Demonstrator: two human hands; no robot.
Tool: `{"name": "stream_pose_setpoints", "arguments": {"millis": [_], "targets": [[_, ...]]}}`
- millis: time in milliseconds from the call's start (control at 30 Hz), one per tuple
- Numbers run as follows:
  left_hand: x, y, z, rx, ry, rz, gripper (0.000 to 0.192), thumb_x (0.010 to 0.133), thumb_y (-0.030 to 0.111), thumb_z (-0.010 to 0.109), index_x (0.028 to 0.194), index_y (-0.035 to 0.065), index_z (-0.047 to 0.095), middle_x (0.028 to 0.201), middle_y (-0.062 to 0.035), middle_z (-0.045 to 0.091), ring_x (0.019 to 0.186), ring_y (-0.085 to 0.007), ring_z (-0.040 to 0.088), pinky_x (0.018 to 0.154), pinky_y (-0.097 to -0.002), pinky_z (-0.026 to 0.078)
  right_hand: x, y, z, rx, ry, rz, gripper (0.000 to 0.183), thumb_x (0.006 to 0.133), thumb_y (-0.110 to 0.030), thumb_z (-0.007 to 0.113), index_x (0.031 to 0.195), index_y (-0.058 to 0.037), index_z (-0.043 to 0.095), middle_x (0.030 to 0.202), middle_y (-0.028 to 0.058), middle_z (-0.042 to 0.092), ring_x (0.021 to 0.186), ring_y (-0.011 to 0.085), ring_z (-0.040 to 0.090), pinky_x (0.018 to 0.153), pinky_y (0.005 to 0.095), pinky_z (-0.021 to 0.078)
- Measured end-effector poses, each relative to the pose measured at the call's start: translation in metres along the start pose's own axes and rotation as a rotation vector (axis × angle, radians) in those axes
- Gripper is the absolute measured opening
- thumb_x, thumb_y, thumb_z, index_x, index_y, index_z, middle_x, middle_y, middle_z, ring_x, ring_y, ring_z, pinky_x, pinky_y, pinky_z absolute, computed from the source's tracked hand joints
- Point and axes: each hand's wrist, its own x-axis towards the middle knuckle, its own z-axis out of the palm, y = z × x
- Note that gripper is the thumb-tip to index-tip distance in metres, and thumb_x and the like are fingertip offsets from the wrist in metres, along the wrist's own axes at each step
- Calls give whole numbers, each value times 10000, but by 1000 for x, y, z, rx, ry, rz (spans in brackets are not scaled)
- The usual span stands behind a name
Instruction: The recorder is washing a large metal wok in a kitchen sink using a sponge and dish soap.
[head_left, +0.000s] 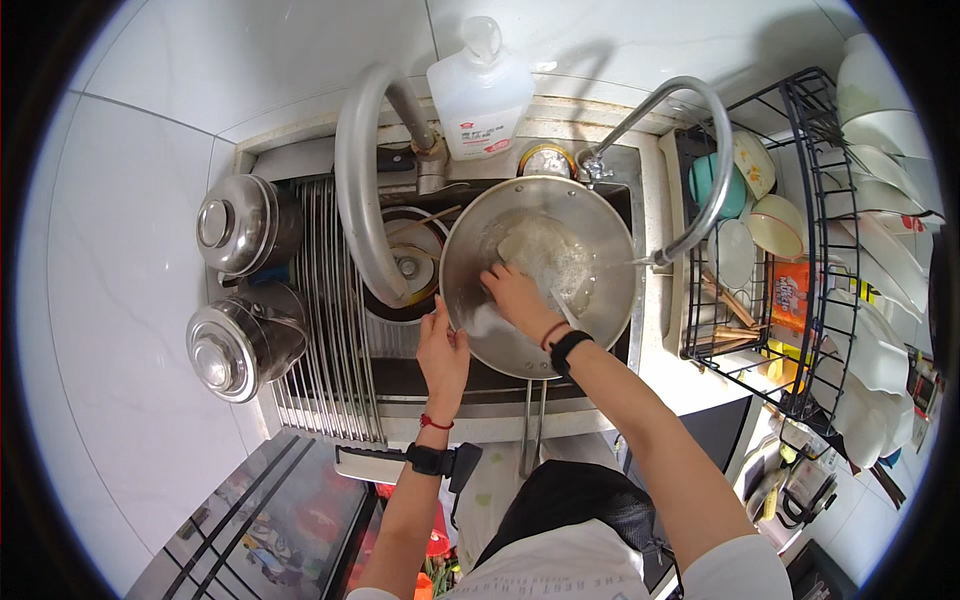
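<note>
A large stainless steel pan (600, 322) with a long wire handle (533, 427) sits over the sink, with foamy water inside. My left hand (444, 352) is at the pan's left rim, fingers up along its outer edge. Down inside the pan, my right hand (517, 296) has its fingertips near the inner wall; whether it holds something is hidden. A pale, thin item (564, 307) lies beside the right wrist. From the thin curved faucet (712, 142) on the right, a stream of water runs into the pan. The thick grey faucet (356, 187) arches over the left basin.
Behind the pan stand a pump bottle (481, 105) and a can (547, 161). Left are a roll-up drying rack (330, 300) and two lidded metal pots (244, 225), (225, 360). A bowl (409, 232) with chopsticks lies in the left basin. A black wire dish rack (814, 300) stands right.
</note>
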Motion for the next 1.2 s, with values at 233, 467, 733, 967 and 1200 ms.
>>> {"name": "stream_pose_setpoints", "arguments": {"millis": [233, 467, 733, 967, 1200], "targets": [[-24, 32, 11, 173, 77, 377, 630, 744, -72, 509, 1342, 36, 345, 1030, -175, 496, 847, -322, 524, 767, -381, 443, -57, 14, -68, -206, 11, 218, 222, 714, -37, 583, 928, -70, 530, 959, 115, 525, 922, 278, 545, 679, 380, 514], [-51, 40, 116, -208, -565, 75, 719, 841, 150, 553, 1309, -176, 115, 999, -278, 530, 801, -320, 591, 710, -359, 470, -100, 64, -20, 353, -14, 541, 124, 703, -21, 592, 797, 3, 515, 761, 146, 597, 701, 338, 592, 612, 396, 483], [-33, 27, 42, -236, -435, -153, 508, 815, 161, 585, 1209, -105, 406, 723, -164, 609, 522, -225, 618, 510, -316, 491, -94, 51, -55, -171, 186, 463, 161, 724, -26, 572, 880, 14, 583, 972, 132, 539, 824, 332, 559, 690, 395, 497], [-10, 13, -21, -62, -427, -138, 174, 816, 145, 583, 885, 2, 512, 671, -162, 587, 532, -265, 608, 491, -360, 466, -88, 10, 2, -258, 0, 287, 191, 748, -40, 527, 927, 10, 573, 1113, 147, 468, 1025, 317, 480, 804, 386, 464], [16, 5, -17, 224, -113, 83, 340, 769, 174, 654, 949, 10, 417, 733, -207, 570, 688, -411, 566, 579, -446, 440, -56, -25, 9, 461, 120, 162, 358, 727, 14, 523, 1083, -14, 530, 1201, 186, 476, 1067, 353, 484, 862, 434, 422]]}}
